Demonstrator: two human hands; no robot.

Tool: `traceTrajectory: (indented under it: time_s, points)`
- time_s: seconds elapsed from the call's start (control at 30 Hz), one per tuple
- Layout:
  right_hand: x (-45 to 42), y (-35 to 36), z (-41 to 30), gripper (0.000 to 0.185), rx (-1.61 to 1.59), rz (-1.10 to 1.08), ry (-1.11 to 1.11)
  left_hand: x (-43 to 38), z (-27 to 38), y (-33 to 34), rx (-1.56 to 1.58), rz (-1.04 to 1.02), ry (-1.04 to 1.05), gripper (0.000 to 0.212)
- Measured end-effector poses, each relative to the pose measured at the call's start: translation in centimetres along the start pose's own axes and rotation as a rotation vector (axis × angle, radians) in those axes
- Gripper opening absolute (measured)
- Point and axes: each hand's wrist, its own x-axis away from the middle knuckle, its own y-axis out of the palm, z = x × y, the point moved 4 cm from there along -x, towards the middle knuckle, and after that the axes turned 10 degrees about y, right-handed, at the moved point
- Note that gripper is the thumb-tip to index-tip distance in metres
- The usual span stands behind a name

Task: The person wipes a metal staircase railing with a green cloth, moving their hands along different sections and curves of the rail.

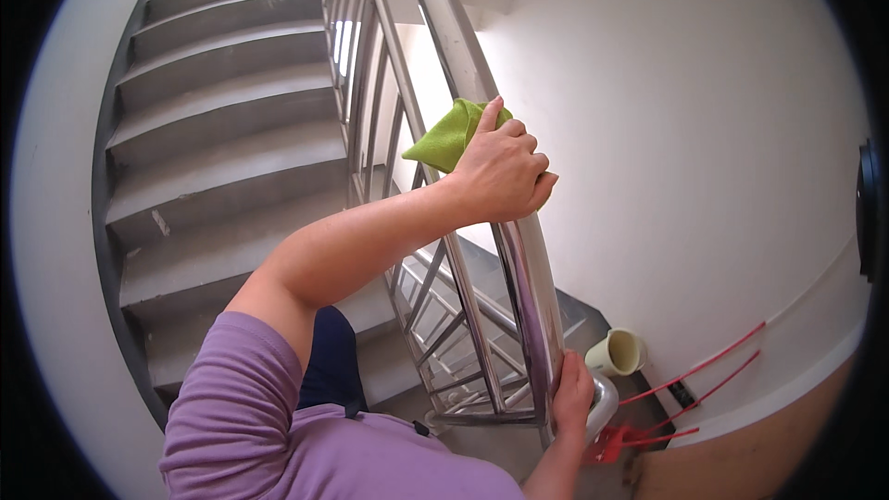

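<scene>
My left hand holds a green cloth against the top of a shiny stainless steel handrail. One corner of the cloth sticks out to the left, past the rail. Lower down, near the rail's curved end, my right hand grips the handrail; its fingers on the far side are partly hidden. Below the handrail run the metal balusters and slanted bars of the railing.
Grey concrete stairs rise on the left. A white wall stands on the right. On the floor below are a pale bucket and a red plastic thing, with thin red sticks near it.
</scene>
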Motion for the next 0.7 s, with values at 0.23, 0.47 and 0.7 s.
traceTrajectory:
  time_s: [0.23,0.47,0.7]
  points:
    - [-0.5,0.2,0.2,0.036,-0.04,0.009,-0.074,-1.0,-5.2,-1.0,-0.008,0.06,-0.164,0.038]
    - [-0.9,0.4,2.2,0.034,-0.113,-0.04,-0.046,-2.6,-11.2,-1.2,-0.034,0.252,-0.295,0.038]
    - [-1.6,-0.4,5.7,0.037,-0.057,-0.186,0.142,-4.1,-16.3,-2.2,-0.015,0.3,-0.332,0.037]
